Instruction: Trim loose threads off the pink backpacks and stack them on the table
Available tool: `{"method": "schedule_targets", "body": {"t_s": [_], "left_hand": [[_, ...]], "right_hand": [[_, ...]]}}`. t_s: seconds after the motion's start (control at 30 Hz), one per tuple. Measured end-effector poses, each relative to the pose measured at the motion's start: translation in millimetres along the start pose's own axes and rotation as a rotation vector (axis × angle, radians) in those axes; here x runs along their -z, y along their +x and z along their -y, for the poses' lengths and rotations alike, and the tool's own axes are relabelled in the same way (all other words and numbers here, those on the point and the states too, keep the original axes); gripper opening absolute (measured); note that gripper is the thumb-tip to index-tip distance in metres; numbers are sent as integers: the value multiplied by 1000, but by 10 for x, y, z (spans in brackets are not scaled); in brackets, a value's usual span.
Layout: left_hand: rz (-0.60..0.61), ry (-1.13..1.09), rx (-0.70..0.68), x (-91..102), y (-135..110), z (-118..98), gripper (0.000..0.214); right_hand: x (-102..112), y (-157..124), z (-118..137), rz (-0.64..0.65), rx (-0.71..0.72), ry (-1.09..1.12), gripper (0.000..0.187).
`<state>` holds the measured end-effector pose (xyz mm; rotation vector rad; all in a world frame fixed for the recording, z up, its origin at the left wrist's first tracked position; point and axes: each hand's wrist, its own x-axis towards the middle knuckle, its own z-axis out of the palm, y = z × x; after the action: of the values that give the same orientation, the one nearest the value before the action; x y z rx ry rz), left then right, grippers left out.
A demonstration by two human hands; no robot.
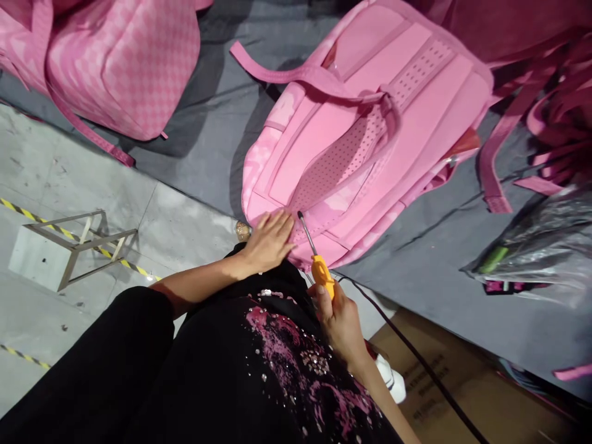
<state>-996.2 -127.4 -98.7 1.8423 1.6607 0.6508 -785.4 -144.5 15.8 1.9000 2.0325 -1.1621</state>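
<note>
fingers (325, 302) of the right hand (343, 324) curl round a yellow-handled, thin metal tool (322, 276); the left hand (269, 240) lies flat on a pink fabric backpack (425, 123) atop the grey cloth-covered table (430, 246); work looks unfinished.

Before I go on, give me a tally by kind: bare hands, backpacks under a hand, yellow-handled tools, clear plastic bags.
Bare hands: 2 (left hand, right hand)
Pink backpack under the left hand: 1
Yellow-handled tool: 1
Clear plastic bag: 1
Total: 5
</note>
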Motion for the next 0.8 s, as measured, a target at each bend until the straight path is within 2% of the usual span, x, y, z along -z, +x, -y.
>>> {"method": "schedule_targets", "body": {"t_s": [0.07, 0.13, 0.2, 0.3, 0.37, 0.43, 0.57, 0.67, 0.73, 0.8], "left_hand": [[-253, -65, 142, 170, 31, 259, 61], [-433, -172, 376, 312, 189, 539, 76], [-446, -350, 533, 396, 436, 769, 92], [-365, -738, 624, 443, 774, 913, 100], [-307, -990, 663, 469, 863, 860, 90], [-257, -1132, 657, 519, 833, 707, 77], [-268, -1154, 498, 731, 651, 228, 66], [-248, -1132, 329, 944, 621, -96, 63], [-226, -1184, 320, 1051, 664, -204, 65], [-179, -1284, 401, 1105, 719, -208, 67]], "right_hand": [[-2, 31, -15, 5, -20, -22, 72], [-14, 30, -40, 20, -10, -26, 73], [-38, 18, -51, 19, 6, -16, 74], [-76, -3, -55, 0, 17, 35, 75], [-94, -26, -77, -26, 14, 80, 73], [-107, -66, -126, -61, 11, 116, 70], [-113, -191, -278, -127, 38, 169, 62], [-74, -272, -409, -150, 128, 217, 56], [-27, -290, -511, -156, 205, 240, 54], [18, -272, -639, -143, 269, 250, 55]]}}
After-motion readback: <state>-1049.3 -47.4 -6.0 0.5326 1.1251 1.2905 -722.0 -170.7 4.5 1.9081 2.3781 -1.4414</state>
